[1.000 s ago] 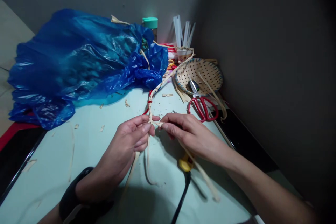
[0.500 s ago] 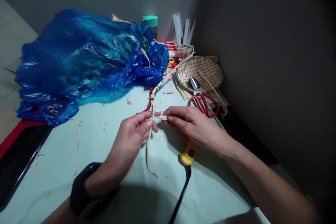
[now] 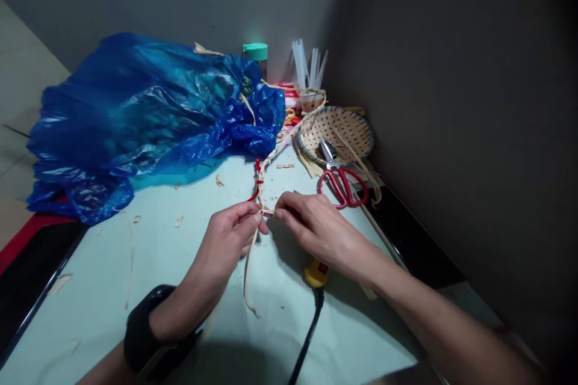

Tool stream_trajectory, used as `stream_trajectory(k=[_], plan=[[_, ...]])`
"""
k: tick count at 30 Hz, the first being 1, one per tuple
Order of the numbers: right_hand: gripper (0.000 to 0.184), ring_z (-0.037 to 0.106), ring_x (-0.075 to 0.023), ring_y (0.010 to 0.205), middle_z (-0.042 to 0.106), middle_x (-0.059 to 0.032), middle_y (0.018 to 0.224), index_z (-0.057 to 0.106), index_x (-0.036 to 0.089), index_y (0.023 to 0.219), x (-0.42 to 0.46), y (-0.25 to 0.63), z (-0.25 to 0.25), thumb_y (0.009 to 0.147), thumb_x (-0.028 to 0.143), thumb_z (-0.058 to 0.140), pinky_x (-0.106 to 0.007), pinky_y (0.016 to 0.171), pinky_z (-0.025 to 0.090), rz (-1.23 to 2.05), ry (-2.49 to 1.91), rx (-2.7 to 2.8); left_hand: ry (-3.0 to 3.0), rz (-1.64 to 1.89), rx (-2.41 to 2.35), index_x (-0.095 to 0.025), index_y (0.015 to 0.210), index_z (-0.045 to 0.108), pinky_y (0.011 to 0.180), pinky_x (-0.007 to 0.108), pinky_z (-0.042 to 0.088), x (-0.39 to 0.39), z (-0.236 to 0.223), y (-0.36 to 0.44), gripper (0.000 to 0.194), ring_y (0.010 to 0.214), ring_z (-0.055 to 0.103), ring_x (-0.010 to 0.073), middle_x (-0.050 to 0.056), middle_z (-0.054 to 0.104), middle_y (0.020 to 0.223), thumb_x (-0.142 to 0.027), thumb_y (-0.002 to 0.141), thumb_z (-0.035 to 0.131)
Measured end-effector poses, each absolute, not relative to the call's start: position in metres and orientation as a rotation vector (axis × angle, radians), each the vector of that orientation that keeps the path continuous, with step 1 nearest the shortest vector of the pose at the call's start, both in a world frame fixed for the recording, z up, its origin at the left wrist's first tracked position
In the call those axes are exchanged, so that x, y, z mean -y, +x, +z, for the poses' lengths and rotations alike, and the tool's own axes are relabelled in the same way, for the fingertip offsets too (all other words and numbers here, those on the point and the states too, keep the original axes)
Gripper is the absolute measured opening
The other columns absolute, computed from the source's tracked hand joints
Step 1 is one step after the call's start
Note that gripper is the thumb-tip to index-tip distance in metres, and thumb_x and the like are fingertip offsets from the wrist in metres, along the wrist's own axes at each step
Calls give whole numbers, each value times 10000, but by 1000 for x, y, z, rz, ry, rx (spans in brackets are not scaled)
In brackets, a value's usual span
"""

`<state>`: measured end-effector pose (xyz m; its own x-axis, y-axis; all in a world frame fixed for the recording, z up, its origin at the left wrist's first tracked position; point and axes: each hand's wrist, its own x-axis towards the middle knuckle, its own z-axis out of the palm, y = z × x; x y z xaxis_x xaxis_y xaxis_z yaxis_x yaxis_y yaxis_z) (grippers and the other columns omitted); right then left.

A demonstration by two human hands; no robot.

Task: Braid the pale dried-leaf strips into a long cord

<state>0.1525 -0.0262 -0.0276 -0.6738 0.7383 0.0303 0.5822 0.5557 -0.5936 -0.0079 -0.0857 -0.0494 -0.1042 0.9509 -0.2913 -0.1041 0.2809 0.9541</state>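
A pale braided cord (image 3: 280, 143) of dried, straw-like strands runs from the back of the table toward me, with a red tie (image 3: 259, 180) round it. My left hand (image 3: 235, 228) pinches the cord's near end between thumb and fingers. One loose strand (image 3: 247, 280) hangs below that hand onto the table. My right hand (image 3: 311, 222) pinches another strand of the cord, pulled out sideways to the right. Under the right hand lies a yellow tool (image 3: 316, 274) with a black cable, its front part hidden. Red-handled scissors (image 3: 341, 183) rest just beyond the right hand.
A large blue plastic bag (image 3: 153, 114) fills the back left. At the back stand a green-lidded bottle (image 3: 255, 53) and a cup (image 3: 311, 100) of translucent sticks. A woven basket (image 3: 338, 129) sits at the right by the wall. Straw scraps (image 3: 179, 221) lie about the table (image 3: 180, 264).
The right hand has moved slightly left, closer to the left hand, and less of its strand shows between them. The view has tilted a little, so everything sits lower.
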Motion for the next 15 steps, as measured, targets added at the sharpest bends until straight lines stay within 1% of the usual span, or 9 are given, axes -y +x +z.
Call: stream_trajectory(k=[5,8,11,13,15], plan=[[207,460,-102,575,564,-13,655,532,174,808,31,152,-30,948,237,393,-242,562,255,721,-1099,2544,827,1148,-1337,-136,702,597,431,221,129,84,-50,-6,230,447,223,32,-28,475,599,-330,822,626],[218,471,-101,575,591,-23,678,545,172,817,34,151,-29,953,243,390,-237,564,270,694,-1077,2555,813,1158,-1353,-136,712,600,424,212,126,83,-51,-6,213,438,229,25,-24,501,611,-321,807,647],[285,481,-108,571,619,-30,695,589,178,837,28,156,-21,974,305,374,-237,563,285,651,-1065,2602,828,1165,-1379,-134,696,600,424,211,127,84,-52,-7,226,440,234,25,-18,510,618,-323,810,647],[343,505,-124,587,641,-52,729,613,177,859,17,166,-13,985,357,351,-248,568,299,467,-1188,2555,835,1173,-1388,-131,715,619,423,209,128,85,-53,-7,218,446,234,27,-13,515,627,-325,813,643],[307,561,-166,673,664,-107,846,618,159,944,0,181,-6,976,332,366,-267,593,321,109,-1434,2365,834,1171,-1387,-127,749,642,421,207,117,85,-54,-7,208,449,220,29,-7,524,640,-325,814,641]])
